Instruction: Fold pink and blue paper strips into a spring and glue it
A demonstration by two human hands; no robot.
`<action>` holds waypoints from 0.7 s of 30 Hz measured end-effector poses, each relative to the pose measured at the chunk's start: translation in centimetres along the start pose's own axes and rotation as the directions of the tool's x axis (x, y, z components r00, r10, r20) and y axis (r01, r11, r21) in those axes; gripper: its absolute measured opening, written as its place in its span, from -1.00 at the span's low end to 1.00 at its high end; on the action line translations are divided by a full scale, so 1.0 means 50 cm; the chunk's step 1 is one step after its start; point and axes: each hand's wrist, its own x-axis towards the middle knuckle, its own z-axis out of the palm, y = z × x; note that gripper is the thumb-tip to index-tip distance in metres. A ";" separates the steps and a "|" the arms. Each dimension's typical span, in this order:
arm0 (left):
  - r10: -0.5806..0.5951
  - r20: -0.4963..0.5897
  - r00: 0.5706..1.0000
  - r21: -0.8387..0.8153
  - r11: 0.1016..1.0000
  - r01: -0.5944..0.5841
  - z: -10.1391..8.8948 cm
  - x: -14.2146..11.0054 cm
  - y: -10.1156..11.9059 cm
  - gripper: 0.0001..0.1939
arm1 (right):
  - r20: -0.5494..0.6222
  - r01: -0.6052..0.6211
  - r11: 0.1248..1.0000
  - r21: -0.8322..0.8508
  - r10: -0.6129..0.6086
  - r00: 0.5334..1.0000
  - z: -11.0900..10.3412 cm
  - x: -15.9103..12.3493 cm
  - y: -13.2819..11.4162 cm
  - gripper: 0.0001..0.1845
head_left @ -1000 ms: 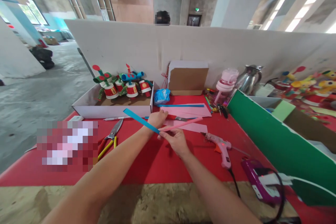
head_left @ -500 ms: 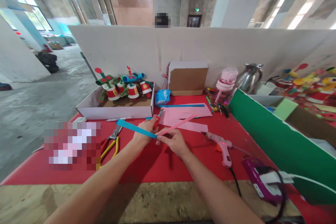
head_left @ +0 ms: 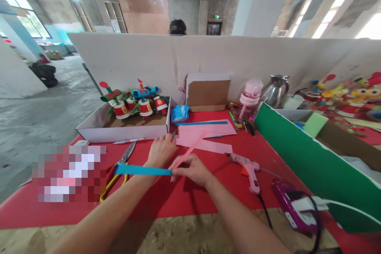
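Note:
My right hand (head_left: 192, 170) pinches a blue paper strip (head_left: 143, 170) and a pink paper strip (head_left: 192, 145) together where their ends meet. The blue strip reaches left across my left wrist, and the pink one slants up and away. Low over the red tabletop, my left hand (head_left: 162, 151) is closed with its back towards me. A grey blade (head_left: 174, 132), apparently of small red-handled scissors, pokes out past its fingers; the handles are hidden now. Beside my left forearm lie larger yellow-and-red-handled shears (head_left: 126, 156), partly under the blue strip.
Pink paper sheets (head_left: 218, 147) lie ahead. A pink glue gun (head_left: 248, 168) with a lit red light sits right, near a purple power strip (head_left: 293, 206). A white box (head_left: 125, 133) of cup figures stands back left; a green-sided box (head_left: 315, 170) borders the right.
My left hand has drawn away from the strips' meeting point, and its red handle has gone out of sight. The right hand came slightly nearer, and the blue strip swung level.

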 end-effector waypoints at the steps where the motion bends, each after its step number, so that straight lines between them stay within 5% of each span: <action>1: 0.111 -0.032 0.993 -0.008 0.994 -0.112 0.002 0.011 0.007 -0.74 | 0.035 -0.022 1.000 0.013 0.021 0.999 0.000 -0.003 -0.005 -0.71; 4: 0.273 -0.036 0.961 -0.058 0.960 -0.274 0.016 0.052 0.026 -0.73 | 0.083 -0.042 0.999 0.028 0.040 0.996 -0.001 -0.008 -0.017 -0.70; 9: 0.268 -0.028 0.963 -0.134 0.954 -0.269 0.027 0.098 0.044 -0.74 | 0.065 -0.032 0.998 0.045 0.029 0.997 -0.007 -0.008 -0.018 -0.72; 15: 0.282 -0.160 0.946 -0.178 0.934 -0.308 0.012 0.152 0.092 -0.73 | 0.120 -0.103 0.992 0.073 0.094 0.988 -0.016 -0.007 -0.009 -0.74; 21: 0.368 -0.072 0.927 -0.133 0.918 -0.375 0.041 0.185 0.124 -0.71 | 0.099 -0.102 0.990 0.094 0.093 0.991 -0.020 -0.007 -0.008 -0.73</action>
